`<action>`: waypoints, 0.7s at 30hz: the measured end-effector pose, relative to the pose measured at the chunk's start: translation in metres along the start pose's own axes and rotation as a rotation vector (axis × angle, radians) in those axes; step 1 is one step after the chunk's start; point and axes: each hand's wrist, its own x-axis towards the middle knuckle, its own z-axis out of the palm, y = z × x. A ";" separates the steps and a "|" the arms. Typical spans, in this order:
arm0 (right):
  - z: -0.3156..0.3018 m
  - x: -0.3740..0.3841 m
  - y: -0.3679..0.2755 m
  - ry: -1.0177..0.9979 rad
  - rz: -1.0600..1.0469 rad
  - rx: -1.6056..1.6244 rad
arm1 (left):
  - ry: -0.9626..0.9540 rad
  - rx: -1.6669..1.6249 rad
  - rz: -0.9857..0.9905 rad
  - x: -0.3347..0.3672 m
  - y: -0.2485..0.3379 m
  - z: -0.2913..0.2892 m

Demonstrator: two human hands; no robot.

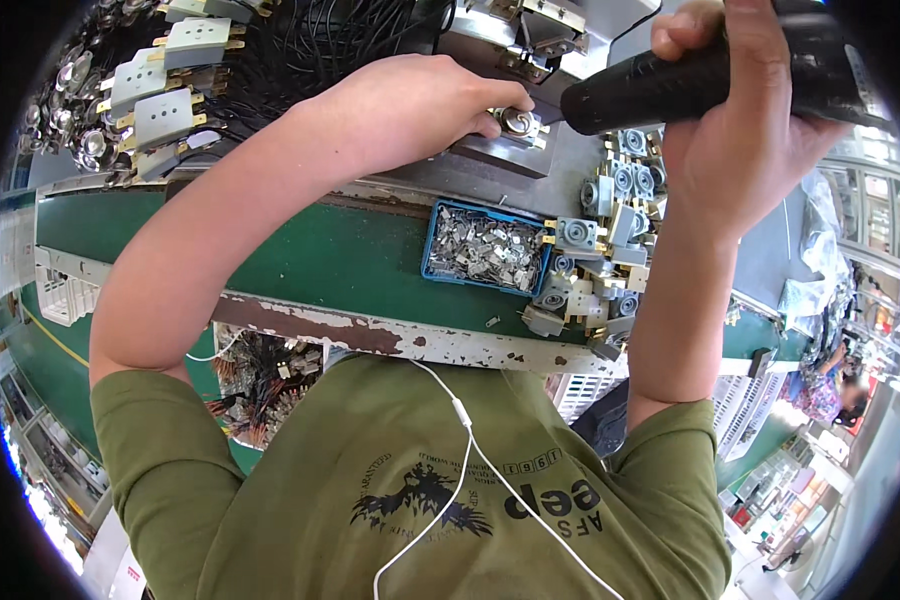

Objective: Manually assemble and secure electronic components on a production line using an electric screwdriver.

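Note:
My left hand (435, 105) reaches across the bench, with thumb and forefinger closed on the side of a small square switch-like part (518, 124). That part has a round metal piece on top and rests on a steel block (507, 157). A black power screwdriver (635, 92) lies in the grip of my right hand (735, 130), fingers wrapped round its body. Its tapered nose points left toward the part, a short way to its right. Just below the block stands a blue tray (425, 262) of small metal pieces.
Several similar white parts with brass terminals (577, 234) are heaped right of the tray. More white parts (163, 117) lie at the far left, beside black cables (310, 50) and shiny round metal pieces (92, 145). The bench has a chipped front edge (370, 336). Another person (825, 395) is far right.

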 end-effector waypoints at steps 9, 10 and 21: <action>-0.027 -0.065 0.008 -0.512 -0.422 -0.620 | 0.089 -0.051 0.082 -0.003 -0.010 0.009; -0.027 -0.078 0.024 -0.643 -0.358 -0.622 | 0.092 -0.034 0.108 -0.001 -0.009 0.010; -0.023 -0.102 0.045 -0.860 -0.164 -0.901 | 0.098 -0.065 0.132 0.000 -0.009 0.003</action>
